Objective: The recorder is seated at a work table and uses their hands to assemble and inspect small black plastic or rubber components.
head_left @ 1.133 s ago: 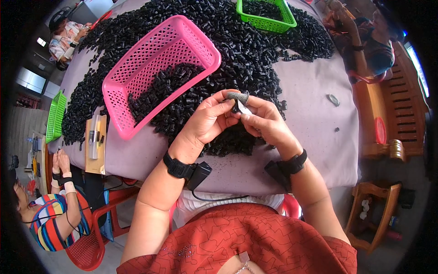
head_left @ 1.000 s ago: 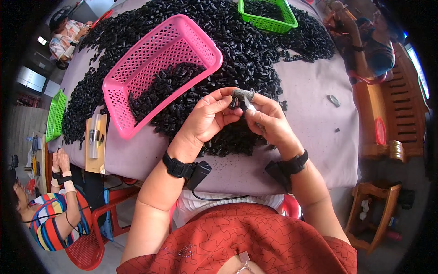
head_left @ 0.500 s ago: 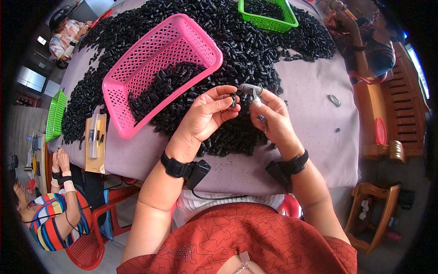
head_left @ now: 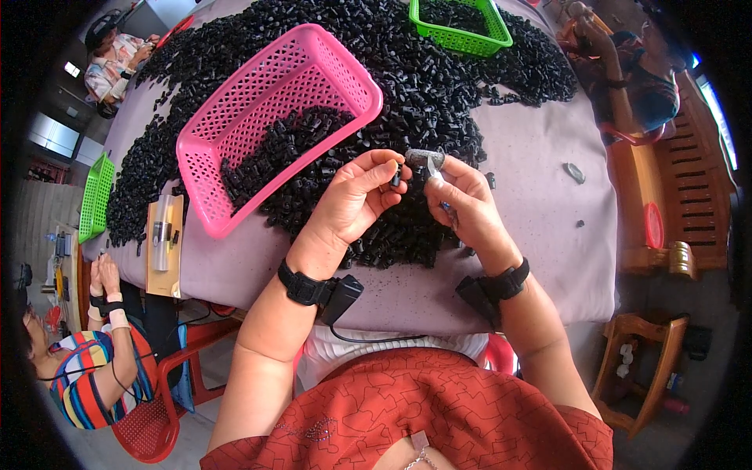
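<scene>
Between the thumb and fingers of my left hand (head_left: 362, 188) is a small black cylindrical part (head_left: 396, 175), held upright. My right hand (head_left: 462, 196) grips a slim tool with a pale blade-like tip (head_left: 433, 168) and a bluish handle that shows below the palm. At the tip of my right index finger is a grey speckled, sleeve-like piece (head_left: 424, 157), close to the black part; whether it is worn or held I cannot tell. Both hands hover over a large heap of similar black parts (head_left: 427, 102). A pink perforated basket (head_left: 235, 141), partly filled with them, stands tilted to the left.
On the mauve-covered table (head_left: 540, 227) lie a small grey-green piece (head_left: 574, 172) and a brown board (head_left: 163, 258) with a clear tube. Green baskets stand at the far side (head_left: 462, 39) and left edge (head_left: 95, 196). Several people sit around; a red chair (head_left: 157, 415) is at lower left.
The grey sleeve-like piece and blade tip have shifted slightly left and down, and the black part now stands more visibly between my left fingers. The person at far right has moved their hands slightly.
</scene>
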The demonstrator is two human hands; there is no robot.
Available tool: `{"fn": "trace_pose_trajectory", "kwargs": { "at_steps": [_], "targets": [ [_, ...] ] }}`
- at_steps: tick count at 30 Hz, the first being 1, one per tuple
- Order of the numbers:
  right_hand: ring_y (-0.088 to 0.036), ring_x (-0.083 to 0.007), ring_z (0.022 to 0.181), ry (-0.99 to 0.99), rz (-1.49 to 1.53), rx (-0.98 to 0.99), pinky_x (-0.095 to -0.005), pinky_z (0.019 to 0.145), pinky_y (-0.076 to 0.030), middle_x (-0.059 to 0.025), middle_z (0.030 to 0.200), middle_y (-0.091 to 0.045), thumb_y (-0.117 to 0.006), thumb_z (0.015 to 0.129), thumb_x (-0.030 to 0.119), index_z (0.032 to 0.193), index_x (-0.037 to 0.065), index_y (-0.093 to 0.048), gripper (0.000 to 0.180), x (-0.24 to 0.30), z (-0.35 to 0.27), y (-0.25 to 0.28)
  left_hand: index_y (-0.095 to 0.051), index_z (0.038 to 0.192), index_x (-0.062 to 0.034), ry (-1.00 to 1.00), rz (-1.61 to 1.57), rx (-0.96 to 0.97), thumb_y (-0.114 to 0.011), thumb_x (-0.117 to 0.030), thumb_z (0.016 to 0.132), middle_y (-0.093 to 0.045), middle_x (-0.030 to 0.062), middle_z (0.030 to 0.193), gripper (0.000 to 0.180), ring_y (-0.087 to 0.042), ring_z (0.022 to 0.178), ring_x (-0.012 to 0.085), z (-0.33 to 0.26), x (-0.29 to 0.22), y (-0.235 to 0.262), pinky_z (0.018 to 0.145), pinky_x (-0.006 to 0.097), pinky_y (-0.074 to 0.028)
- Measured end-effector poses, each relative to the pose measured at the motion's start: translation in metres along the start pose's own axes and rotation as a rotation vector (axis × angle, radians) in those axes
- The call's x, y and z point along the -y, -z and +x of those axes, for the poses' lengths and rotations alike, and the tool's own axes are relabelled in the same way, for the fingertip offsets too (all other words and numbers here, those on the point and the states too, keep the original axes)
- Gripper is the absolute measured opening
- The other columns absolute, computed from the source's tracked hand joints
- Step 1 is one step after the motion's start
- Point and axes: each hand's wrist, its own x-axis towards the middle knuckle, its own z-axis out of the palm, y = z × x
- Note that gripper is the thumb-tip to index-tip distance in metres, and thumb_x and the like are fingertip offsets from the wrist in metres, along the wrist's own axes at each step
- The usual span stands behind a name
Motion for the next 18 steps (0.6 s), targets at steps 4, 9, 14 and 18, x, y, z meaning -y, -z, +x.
{"fn": "trace_pose_trajectory", "kwargs": {
  "at_steps": [4, 9, 14, 18],
  "targets": [
    [-0.041, -0.0017, 0.055, 0.0, -0.034, -0.011, -0.017, 0.045, -0.032, 0.004, 0.072, -0.052, -0.057, 0.097, 0.014, 0.125, 0.0, -0.056, 0.031, 0.0, -0.001, -0.001, -0.064, 0.106, -0.0044, -0.199, 0.16, -0.025, -0.066, -0.01, 0.091, -0.069, 0.0075, 0.095, 0.016, -0.066, 0.079, 0.0126, -0.004, -0.001, -0.012, 0.07, 0.024, -0.056],
    [-0.039, -0.0018, 0.054, -0.008, -0.032, -0.002, -0.0173, 0.045, -0.031, 0.0046, 0.071, -0.049, -0.056, 0.097, 0.014, 0.126, 0.001, -0.056, 0.032, 0.002, -0.001, -0.002, -0.064, 0.104, -0.0004, -0.985, 0.751, -0.246, -0.067, 0.001, 0.087, -0.068, 0.007, 0.099, 0.017, -0.064, 0.088, 0.0119, -0.012, -0.022, -0.022, 0.076, 0.023, -0.052],
    [-0.039, -0.0029, 0.053, -0.008, -0.028, -0.01, -0.0171, 0.044, -0.03, 0.0047, 0.068, -0.046, -0.058, 0.095, 0.016, 0.13, -0.002, -0.052, 0.04, 0.001, 0.001, -0.004, -0.067, 0.096, -0.0012, -1.276, 1.396, -0.558, -0.068, 0.003, 0.081, -0.067, 0.0098, 0.099, 0.016, -0.064, 0.093, 0.0239, -0.017, -0.054, -0.014, 0.082, 0.032, -0.05],
    [-0.039, -0.0028, 0.053, -0.017, -0.035, -0.017, -0.0169, 0.045, -0.029, 0.0053, 0.068, -0.045, -0.058, 0.095, 0.016, 0.131, -0.001, -0.052, 0.04, 0.002, 0.001, -0.004, -0.069, 0.097, -0.0039, -1.259, 1.613, -0.557, -0.069, -0.001, 0.081, -0.064, 0.011, 0.106, 0.016, -0.061, 0.098, 0.0258, -0.014, -0.05, -0.013, 0.086, 0.036, -0.049]
  ]
}}
